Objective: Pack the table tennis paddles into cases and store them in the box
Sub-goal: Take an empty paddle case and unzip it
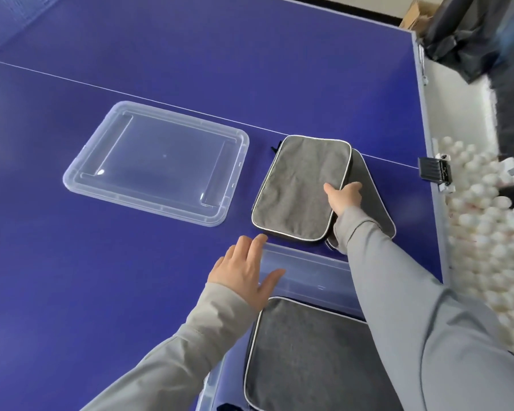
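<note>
The right hand [343, 197] grips the grey zipped fabric paddle case [301, 188] at its right edge; the clear plastic storage box [309, 272] lies toward six o'clock, beside the relaxed, empty left hand [244, 275]

My box [306, 271] sits nearest me with one case [309, 357] in it; two stacked cases [297, 188] lie beyond, the lid [156, 163] to their left.
</note>
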A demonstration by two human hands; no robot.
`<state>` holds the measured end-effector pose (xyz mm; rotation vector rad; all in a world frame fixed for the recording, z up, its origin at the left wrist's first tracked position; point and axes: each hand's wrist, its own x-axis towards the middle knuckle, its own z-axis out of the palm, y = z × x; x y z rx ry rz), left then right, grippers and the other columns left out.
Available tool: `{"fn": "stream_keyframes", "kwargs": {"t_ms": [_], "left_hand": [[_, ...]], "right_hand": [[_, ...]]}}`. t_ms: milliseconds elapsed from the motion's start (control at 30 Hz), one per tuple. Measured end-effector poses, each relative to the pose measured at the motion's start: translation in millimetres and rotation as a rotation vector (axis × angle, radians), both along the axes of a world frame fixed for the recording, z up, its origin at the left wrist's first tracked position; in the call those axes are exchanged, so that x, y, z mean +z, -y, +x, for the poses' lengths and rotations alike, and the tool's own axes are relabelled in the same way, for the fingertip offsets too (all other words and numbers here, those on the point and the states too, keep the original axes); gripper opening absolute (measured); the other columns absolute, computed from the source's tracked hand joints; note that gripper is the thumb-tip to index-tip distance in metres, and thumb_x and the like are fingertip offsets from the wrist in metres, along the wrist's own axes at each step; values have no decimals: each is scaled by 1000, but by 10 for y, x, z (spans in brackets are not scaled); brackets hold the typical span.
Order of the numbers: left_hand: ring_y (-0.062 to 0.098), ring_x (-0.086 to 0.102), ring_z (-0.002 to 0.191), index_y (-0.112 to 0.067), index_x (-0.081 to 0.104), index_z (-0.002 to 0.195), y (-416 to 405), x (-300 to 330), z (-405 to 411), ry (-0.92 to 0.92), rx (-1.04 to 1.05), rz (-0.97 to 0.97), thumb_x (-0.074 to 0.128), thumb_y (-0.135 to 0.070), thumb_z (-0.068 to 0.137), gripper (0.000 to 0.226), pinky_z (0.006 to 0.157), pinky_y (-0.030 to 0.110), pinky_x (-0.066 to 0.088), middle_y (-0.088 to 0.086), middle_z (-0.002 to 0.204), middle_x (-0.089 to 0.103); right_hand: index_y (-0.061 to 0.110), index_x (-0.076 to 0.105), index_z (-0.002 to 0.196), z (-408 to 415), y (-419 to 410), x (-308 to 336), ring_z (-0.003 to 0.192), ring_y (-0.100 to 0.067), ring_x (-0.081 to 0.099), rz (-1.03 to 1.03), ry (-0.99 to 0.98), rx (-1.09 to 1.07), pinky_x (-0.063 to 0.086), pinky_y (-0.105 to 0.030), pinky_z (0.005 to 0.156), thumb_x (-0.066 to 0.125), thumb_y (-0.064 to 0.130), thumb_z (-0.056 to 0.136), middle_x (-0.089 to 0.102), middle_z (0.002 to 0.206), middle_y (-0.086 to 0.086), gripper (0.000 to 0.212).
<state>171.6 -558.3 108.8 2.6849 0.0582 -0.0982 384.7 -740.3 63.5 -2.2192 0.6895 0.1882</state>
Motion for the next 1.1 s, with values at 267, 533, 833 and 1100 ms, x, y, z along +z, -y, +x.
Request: {"fn": "stream_keyframes", "kwargs": {"t_ms": [267,533,833,1100], "left_hand": [[19,46,116,-23,26,142,-6,42,35,-10,12,-62,41,-55,90,63,87,30,42,-3,127,41],[23,50,121,-21,32,142,-252,156,-66,79,178,-662,50,-42,90,59,105,35,37,1,139,42],[10,60,73,-32,54,111,-1817,790,-142,-156,298,-1462,29,-44,97,31,63,23,45,-7,86,67],[18,67,73,-32,63,99,-3588,713,-732,60,249,-1324,71,-47,64,39,67,33,54,1,78,70]], "right_hand": [[17,36,100,-188,-25,821,73,-17,55,302,479,-119,47,-24,64,57,22,83,52,84,10,27],[17,49,120,-1365,67,1676,81,3,62,651,680,-19,52,-17,74,64,27,86,68,86,20,38],[28,53,111,-2402,-1121,1683,80,1,62,696,607,231,51,-13,70,62,27,88,69,87,18,25],[47,47,107,-3061,-3130,1305,96,-19,65,652,406,303,51,-24,82,67,47,70,69,101,-1,42]]}}
